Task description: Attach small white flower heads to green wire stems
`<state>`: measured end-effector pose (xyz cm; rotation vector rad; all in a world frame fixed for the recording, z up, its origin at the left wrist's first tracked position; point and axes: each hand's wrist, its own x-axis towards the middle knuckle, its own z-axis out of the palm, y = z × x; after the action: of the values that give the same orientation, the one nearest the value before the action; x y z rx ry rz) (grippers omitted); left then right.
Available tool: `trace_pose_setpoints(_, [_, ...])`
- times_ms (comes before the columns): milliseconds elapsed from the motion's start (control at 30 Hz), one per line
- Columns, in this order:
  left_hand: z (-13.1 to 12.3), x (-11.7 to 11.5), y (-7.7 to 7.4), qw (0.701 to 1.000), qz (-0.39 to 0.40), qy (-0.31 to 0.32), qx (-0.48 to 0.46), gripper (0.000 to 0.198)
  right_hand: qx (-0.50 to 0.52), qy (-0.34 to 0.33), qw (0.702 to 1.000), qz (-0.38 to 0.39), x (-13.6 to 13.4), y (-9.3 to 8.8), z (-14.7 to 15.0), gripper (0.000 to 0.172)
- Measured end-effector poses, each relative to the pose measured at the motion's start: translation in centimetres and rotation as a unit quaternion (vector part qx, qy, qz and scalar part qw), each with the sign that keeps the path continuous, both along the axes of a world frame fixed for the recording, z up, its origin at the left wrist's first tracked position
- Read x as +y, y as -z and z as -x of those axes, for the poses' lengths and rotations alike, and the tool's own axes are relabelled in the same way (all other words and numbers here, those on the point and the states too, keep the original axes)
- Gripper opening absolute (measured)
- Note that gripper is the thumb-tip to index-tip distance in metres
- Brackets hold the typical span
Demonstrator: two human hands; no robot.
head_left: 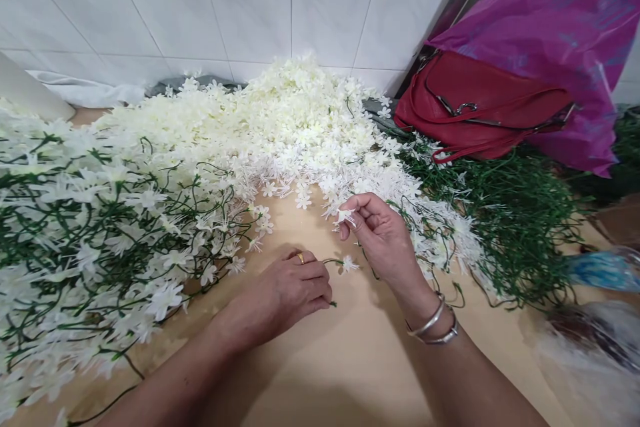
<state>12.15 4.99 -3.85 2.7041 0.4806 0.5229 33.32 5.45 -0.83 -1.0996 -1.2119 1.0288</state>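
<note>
My left hand (295,283), with a ring on one finger, is closed around a green plastic flower stem (331,260). One white blossom (349,265) sits on a branch of that stem, and a green tip pokes out below the fingers. Higher and to the right, my right hand (383,233) pinches a small white artificial flower (345,215) between thumb and index finger. Behind both hands rises a large heap of loose white petals (300,107). To the left lies a thick pile of green stems with white flowers fitted on them (115,227).
Bare green stems (510,213) are heaped at the right. A red handbag (485,103) and a purple plastic bag (560,20) stand behind them. Clear plastic packaging (595,347) lies at the right edge of the wooden table (310,373). A tiled wall (260,7) closes off the back.
</note>
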Motion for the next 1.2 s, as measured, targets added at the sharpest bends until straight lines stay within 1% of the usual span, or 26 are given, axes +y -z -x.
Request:
trace_pose_setpoints(100, [-0.5,-0.5,0.1,1.0,-0.022,-0.014,0.008,0.017,0.011,0.001,1.0,0.009,0.2,0.1,-0.1,0.007])
trace_pose_setpoints(200, [-0.9,-0.9,0.2,1.0,-0.012,-0.013,0.003,0.019,0.02,0.007,1.0,0.006,0.3,0.5,-0.1,0.008])
trace_pose_setpoints(267, [-1.1,-0.9,0.2,0.999,0.032,-0.013,-0.031,0.021,0.028,0.01,1.0,0.0,0.4,0.8,-0.2,0.008])
trace_pose_setpoints(333, [-1.0,-0.6,0.1,0.986,0.126,-0.04,-0.098,0.019,0.042,0.01,0.999,-0.004,0.4,0.9,-0.3,0.008])
trace_pose_setpoints(367, [-0.9,-0.4,0.0,0.969,0.188,-0.07,-0.141,0.019,0.049,0.008,0.999,-0.002,0.3,0.9,-0.4,0.008])
trace_pose_setpoints(400, [-0.8,-0.2,0.0,0.944,0.252,-0.108,-0.183,0.019,0.053,0.0,0.999,0.003,0.3,0.8,-0.5,0.009])
trace_pose_setpoints(467, [-0.6,0.2,-0.1,0.881,0.355,-0.186,-0.251,0.019,0.045,-0.038,0.998,0.021,0.2,0.5,-0.7,0.012])
trace_pose_setpoints(500, [-0.5,0.4,-0.2,0.854,0.386,-0.214,-0.275,0.02,0.035,-0.064,0.997,0.032,0.1,0.4,-0.8,0.013])
trace_pose_setpoints(533, [-0.4,0.5,-0.1,0.837,0.404,-0.231,-0.288,0.02,0.023,-0.091,0.995,0.044,0.1,0.2,-0.8,0.015])
trace_pose_setpoints(567, [-0.4,0.6,-0.1,0.828,0.411,-0.242,-0.295,0.02,0.011,-0.115,0.992,0.058,0.0,0.1,-0.8,0.016])
trace_pose_setpoints(633, [-0.5,0.6,0.1,0.829,0.402,-0.256,-0.294,0.02,-0.007,-0.145,0.986,0.085,0.0,0.0,-0.8,0.018])
trace_pose_setpoints(700, [-0.6,0.6,0.2,0.835,0.391,-0.264,-0.282,0.021,-0.022,-0.16,0.981,0.108,0.0,-0.1,-0.7,0.021])
trace_pose_setpoints(800, [-0.6,0.5,0.2,0.837,0.386,-0.27,-0.278,0.022,-0.043,-0.176,0.976,0.122,0.1,0.0,-0.6,0.025])
trace_pose_setpoints(867, [-0.5,0.5,0.3,0.842,0.381,-0.268,-0.273,0.021,-0.056,-0.179,0.974,0.129,0.1,0.0,-0.5,0.027])
trace_pose_setpoints(1033, [-0.4,0.6,0.4,0.867,0.345,-0.256,-0.254,0.018,-0.071,-0.186,0.97,0.137,0.0,0.1,-0.5,0.023])
trace_pose_setpoints(1200, [-0.5,0.5,0.4,0.888,0.306,-0.25,-0.235,0.017,-0.065,-0.178,0.97,0.149,0.0,0.1,-0.5,0.024])
